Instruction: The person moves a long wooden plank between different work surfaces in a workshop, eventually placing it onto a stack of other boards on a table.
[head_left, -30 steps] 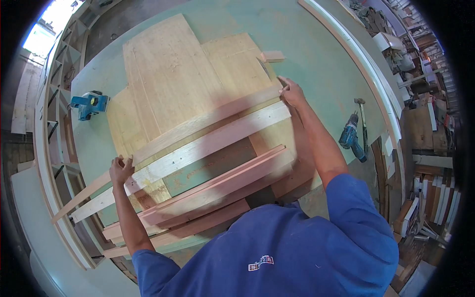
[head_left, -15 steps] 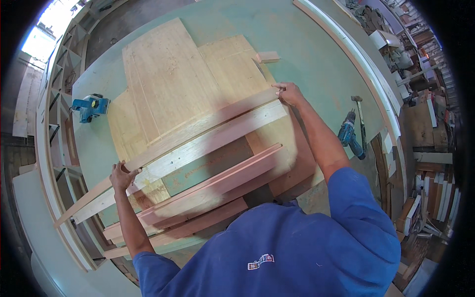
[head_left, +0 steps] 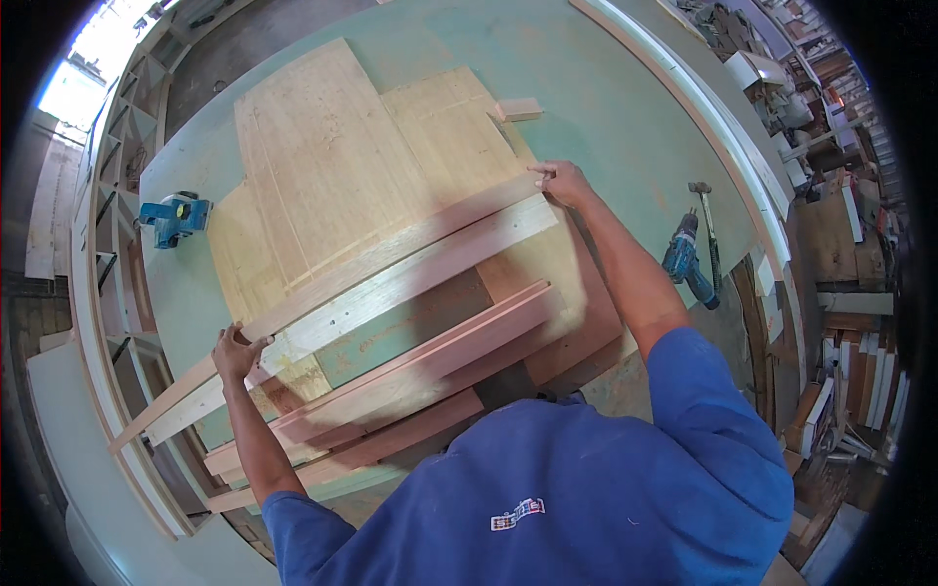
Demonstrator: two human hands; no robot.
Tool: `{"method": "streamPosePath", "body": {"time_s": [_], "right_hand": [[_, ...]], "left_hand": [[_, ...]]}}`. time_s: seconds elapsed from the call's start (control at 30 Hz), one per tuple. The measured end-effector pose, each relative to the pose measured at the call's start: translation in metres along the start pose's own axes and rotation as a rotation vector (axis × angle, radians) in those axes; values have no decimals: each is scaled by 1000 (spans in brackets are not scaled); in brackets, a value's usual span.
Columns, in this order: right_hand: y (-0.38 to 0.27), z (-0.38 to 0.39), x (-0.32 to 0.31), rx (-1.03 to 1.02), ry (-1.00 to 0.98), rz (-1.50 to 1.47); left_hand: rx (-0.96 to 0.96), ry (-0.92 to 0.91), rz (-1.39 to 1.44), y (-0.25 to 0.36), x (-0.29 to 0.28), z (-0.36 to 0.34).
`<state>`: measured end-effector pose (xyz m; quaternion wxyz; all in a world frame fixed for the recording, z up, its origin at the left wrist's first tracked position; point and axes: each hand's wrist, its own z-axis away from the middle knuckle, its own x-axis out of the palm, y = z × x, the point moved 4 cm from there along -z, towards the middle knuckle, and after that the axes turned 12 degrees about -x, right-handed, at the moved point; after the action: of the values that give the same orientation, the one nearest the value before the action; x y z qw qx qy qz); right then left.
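Across pale plywood sheets (head_left: 313, 146) on the green bench (head_left: 606, 98), a long, flat strip (head_left: 391, 251) of pinkish-brown wood is slanting, its left end reaching over an open, compartmented frame (head_left: 154, 490). Near that side, the left hand (head_left: 234, 354) is lying over the strip, thumb and fingers spread; whether that grip is clamping, I cannot tell. Opposite, the right hand (head_left: 564, 183) is pinching the other end. Alongside, a whiter board (head_left: 420, 272) is showing small dark spots.
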<state>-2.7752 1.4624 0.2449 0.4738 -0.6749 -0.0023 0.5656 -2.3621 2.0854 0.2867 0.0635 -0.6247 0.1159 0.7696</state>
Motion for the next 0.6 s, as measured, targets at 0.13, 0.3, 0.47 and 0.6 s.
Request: {"method": "streamPosePath", "body": {"time_s": [0.13,0.3,0.47,0.6], "right_hand": [[14,-4,8,-203,78,-49],[14,-5,14,-220,-40,-312],[6,-5,5,-200,-54,-152],[12,-9,6,-202,-104,-178]], "left_hand": [[10,-42,-7,-4,6,-6],[16,34,-36,-13,3,-3],[-18,-1,14,-10,-2,2],[-66,40,-11,-10,-9,8]]}}
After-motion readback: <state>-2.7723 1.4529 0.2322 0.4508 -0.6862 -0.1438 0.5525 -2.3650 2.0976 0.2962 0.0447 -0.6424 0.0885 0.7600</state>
